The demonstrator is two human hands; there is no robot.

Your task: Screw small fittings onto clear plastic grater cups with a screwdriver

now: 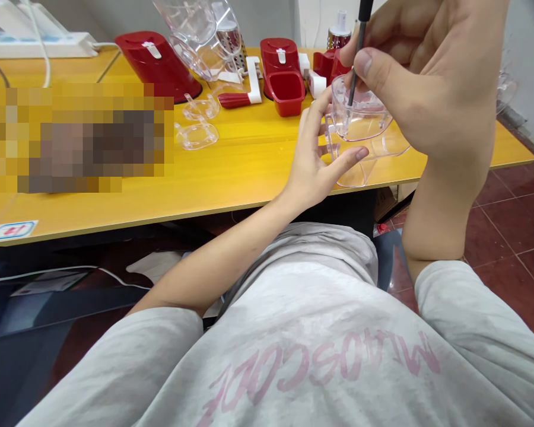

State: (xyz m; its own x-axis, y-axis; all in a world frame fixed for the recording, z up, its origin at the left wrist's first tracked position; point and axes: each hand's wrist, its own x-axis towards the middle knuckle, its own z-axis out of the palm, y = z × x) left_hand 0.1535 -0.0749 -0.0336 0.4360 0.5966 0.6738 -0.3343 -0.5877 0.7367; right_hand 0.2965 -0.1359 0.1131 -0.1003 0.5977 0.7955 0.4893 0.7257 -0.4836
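My left hand grips a clear plastic housing from its left side, thumb under it and fingers along its wall, just above the front edge of the yellow table. My right hand is closed in a pinch on a thin black screwdriver, held upright. Its tip goes down into the top of the clear housing. The handle's upper end runs out of view.
On the table's far side lie red plastic bases, a red box-shaped part, clear covers, small clear pieces, white-and-red crank handles and a metal grater drum. A white power strip sits far left. Red floor tiles lie to the right.
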